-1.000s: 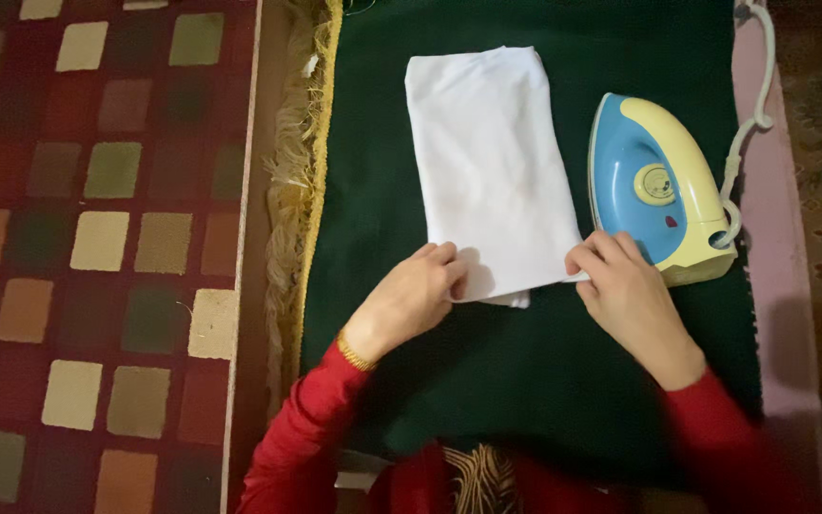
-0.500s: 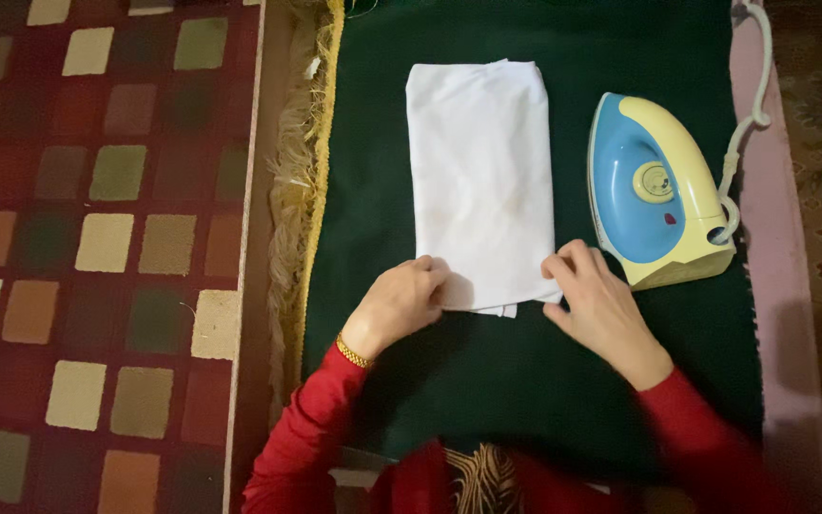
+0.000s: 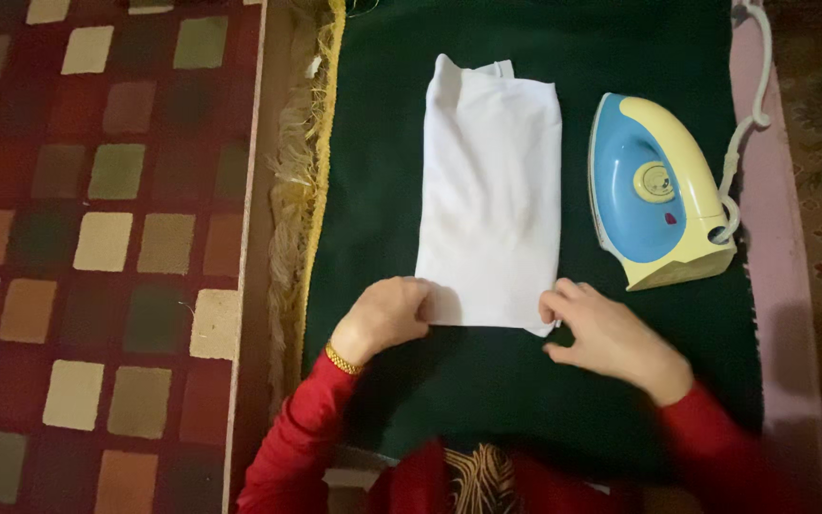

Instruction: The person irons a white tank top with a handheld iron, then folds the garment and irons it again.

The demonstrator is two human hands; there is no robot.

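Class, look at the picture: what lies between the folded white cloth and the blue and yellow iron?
In the head view, only a bare strip of dark green blanket separates the folded white cloth from the blue and yellow iron.

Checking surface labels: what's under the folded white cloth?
The folded white cloth lies on a dark green fabric mat, visible all around it. The left hand and right hand pinch its near corners. Anything directly beneath the cloth is covered.
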